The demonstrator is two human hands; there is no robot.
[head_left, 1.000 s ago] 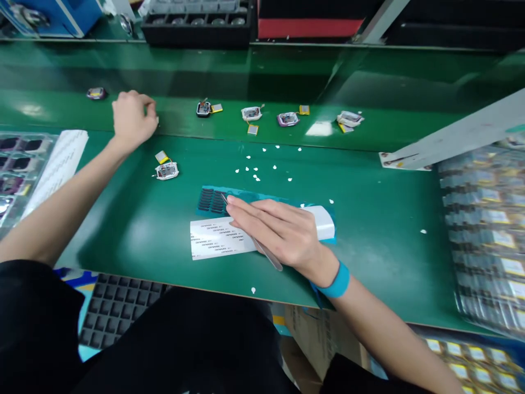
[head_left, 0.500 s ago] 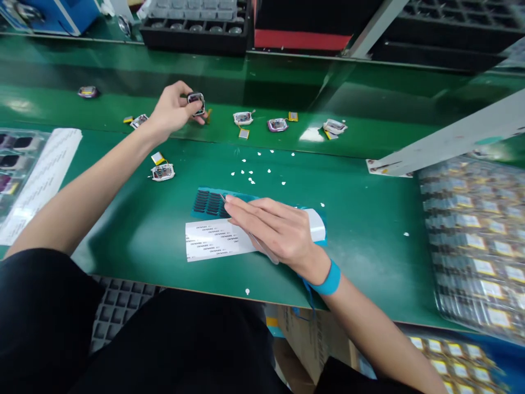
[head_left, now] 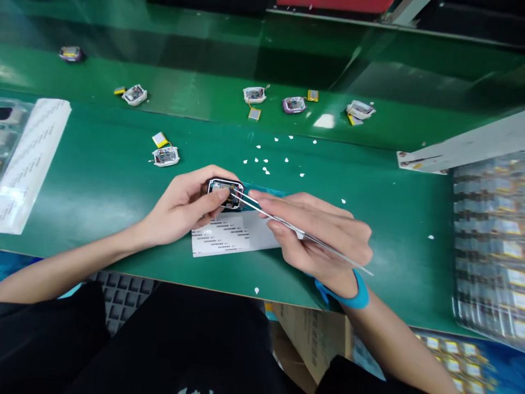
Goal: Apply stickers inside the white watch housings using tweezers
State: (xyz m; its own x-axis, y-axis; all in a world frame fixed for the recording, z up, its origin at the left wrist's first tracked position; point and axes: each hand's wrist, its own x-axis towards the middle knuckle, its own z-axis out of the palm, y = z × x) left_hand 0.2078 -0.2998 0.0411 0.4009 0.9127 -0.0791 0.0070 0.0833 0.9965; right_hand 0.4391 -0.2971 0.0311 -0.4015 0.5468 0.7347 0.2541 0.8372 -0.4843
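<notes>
My left hand is closed around an open smartwatch case, its circuit board facing up and the thumb resting on it. In my right hand is a pair of metal tweezers, the tips at the right side of the case. Whether the tips pinch anything is too small to tell. Beneath both hands lie a white printed sheet and a teal strip, partly hidden. An open white watch case with a yellow-edged battery lies to the left of them.
Several opened watch cases lie along the back, among them a purple one. Small white stickers dot the green bench. Clear trays of parts are stacked at right, near a white post. A paper stack lies left.
My left hand has brought the watch case from the back of the bench down over the sheet. My right hand has shifted a little right, its tweezers now meeting the case. The view has tilted down.
</notes>
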